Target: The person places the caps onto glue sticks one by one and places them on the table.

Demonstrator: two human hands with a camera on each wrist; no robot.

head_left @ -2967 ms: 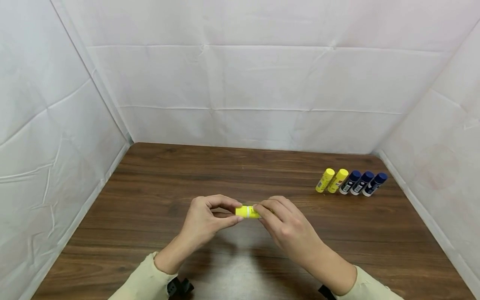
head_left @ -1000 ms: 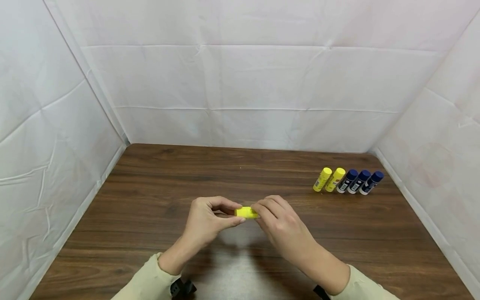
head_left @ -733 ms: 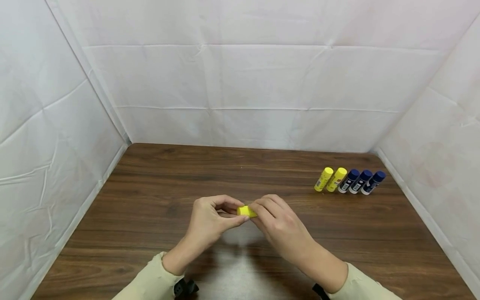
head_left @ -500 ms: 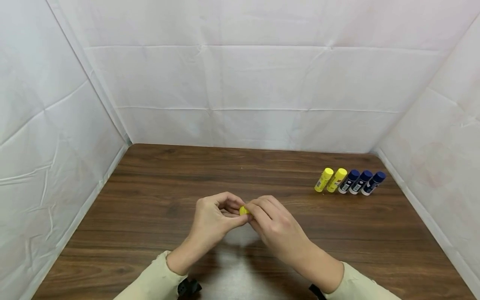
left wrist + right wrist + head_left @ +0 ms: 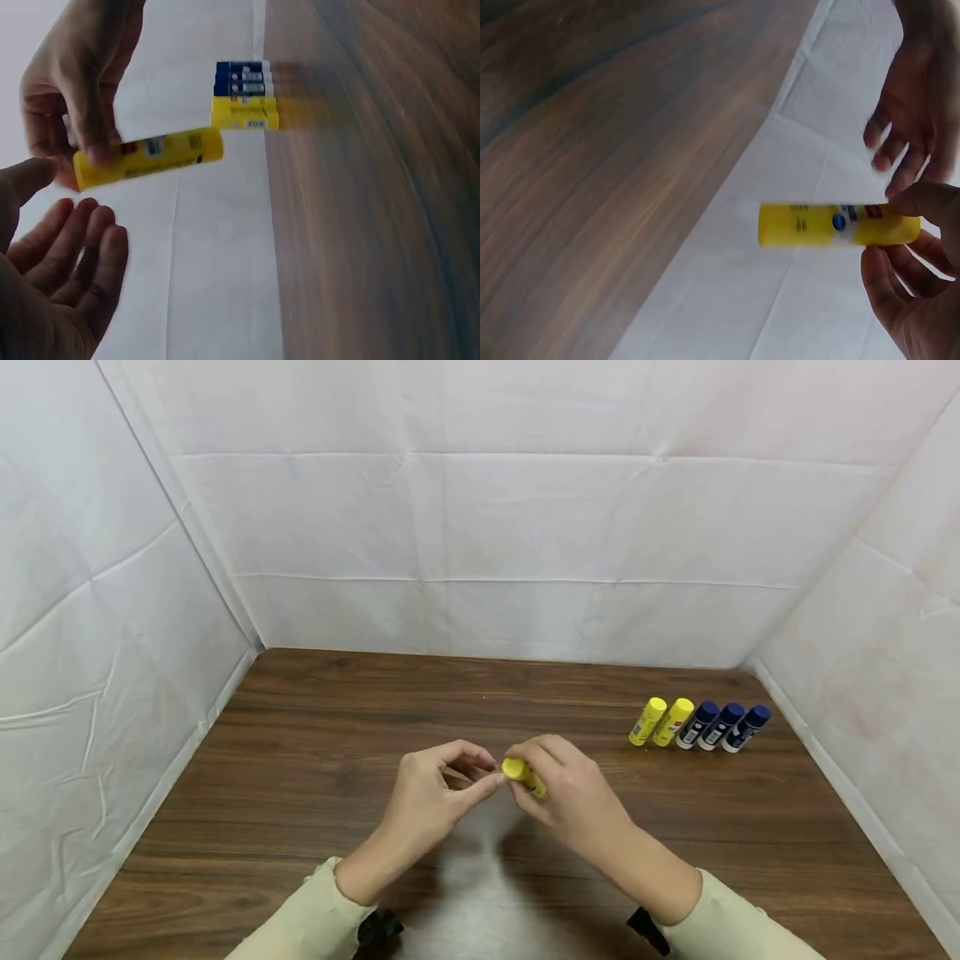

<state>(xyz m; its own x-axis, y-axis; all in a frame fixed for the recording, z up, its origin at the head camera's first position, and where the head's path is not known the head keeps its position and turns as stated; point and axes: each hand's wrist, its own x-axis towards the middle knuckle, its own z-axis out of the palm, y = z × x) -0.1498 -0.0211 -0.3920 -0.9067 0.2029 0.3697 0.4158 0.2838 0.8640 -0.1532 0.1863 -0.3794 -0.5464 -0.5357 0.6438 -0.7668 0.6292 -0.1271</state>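
Note:
My right hand (image 5: 573, 789) grips a yellow glue stick (image 5: 517, 770) between thumb and fingers near one end. In the head view its round yellow end tilts up toward the camera. The right wrist view has the stick (image 5: 817, 225) lying level across the picture, capped end to end in yellow with a printed label. Fingers cover part of one end. My left hand (image 5: 431, 793) is just to the left, fingers loosely bent and holding nothing. In the left wrist view, the left hand's fingers (image 5: 101, 247) spread below the stick (image 5: 157, 157), apart from it.
On the right of the brown wooden table (image 5: 337, 710) several glue sticks stand upright in a row. Two are yellow (image 5: 673, 722); the others are white with navy caps (image 5: 722, 727). White sheeting (image 5: 510, 518) walls in the back and both sides.
Three seconds ago both hands held the stick level, a white ring showing between cap and body. The ring vanished, the stick turned, and the left hand let go while the right kept hold.

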